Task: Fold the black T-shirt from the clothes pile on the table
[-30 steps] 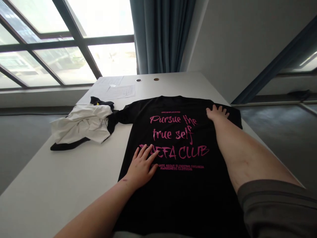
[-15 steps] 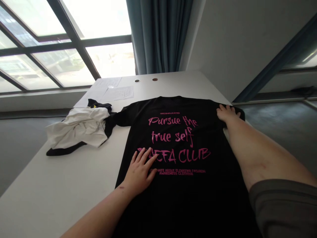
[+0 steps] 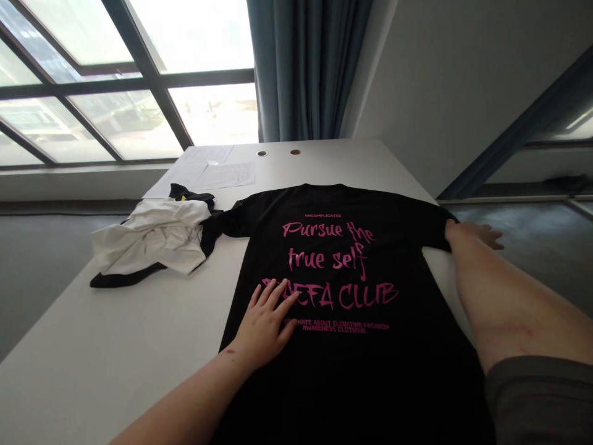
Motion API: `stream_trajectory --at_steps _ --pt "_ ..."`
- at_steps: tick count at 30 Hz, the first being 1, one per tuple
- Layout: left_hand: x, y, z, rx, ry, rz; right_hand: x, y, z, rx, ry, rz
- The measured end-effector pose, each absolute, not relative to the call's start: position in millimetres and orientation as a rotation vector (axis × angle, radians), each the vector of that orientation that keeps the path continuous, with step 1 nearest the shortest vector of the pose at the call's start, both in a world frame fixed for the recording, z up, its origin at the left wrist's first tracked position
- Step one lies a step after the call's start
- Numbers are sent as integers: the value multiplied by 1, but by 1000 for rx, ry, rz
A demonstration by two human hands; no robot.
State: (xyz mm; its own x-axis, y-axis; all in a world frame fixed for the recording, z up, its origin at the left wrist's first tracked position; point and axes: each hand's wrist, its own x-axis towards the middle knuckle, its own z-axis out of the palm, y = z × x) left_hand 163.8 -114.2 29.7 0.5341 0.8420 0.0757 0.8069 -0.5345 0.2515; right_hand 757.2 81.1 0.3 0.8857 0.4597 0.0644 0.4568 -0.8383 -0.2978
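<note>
A black T-shirt (image 3: 352,371) with pink lettering lies spread on the white table (image 3: 152,346), collar towards the far end. Its left-hand sleeve reaches towards a crumpled white and black garment, while the other sleeve runs to the table's right edge. My left hand (image 3: 266,321) rests flat on the shirt, fingers spread, covering part of the lowest large line of print. My right hand (image 3: 472,233) is at the end of the right-hand sleeve, by the table edge. Its fingers are stretched out past the edge, and nothing shows in them.
The crumpled white and black garment (image 3: 155,238) lies at the left edge of the table. Papers (image 3: 227,175) lie behind it. Two round cable holes (image 3: 262,153) sit near the far end, before a blue curtain (image 3: 308,74) and a window (image 3: 208,114).
My right hand has slid outward to the right, from on top of the sleeve to its end. My left hand stays on the print. The view has shifted slightly.
</note>
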Motion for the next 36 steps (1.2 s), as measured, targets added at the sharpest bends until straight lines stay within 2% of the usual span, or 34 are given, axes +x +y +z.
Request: stream_trajectory --at_steps 7,18,23,30,36 --pt "164 -114 31 2585 1401 276 748 72 19 -2687 -973 -185" --pt "162 -114 25 2586 1379 342 742 97 64 -2567 -1778 327" --pt "162 -115 27 2567 1378 336 727 96 77 -2653 -1820 193" --pt "162 -116 26 2550 1379 361 660 114 98 -2395 -2145 25" --pt "162 -116 24 2559 1372 394 585 107 70 -2085 -2528 187"
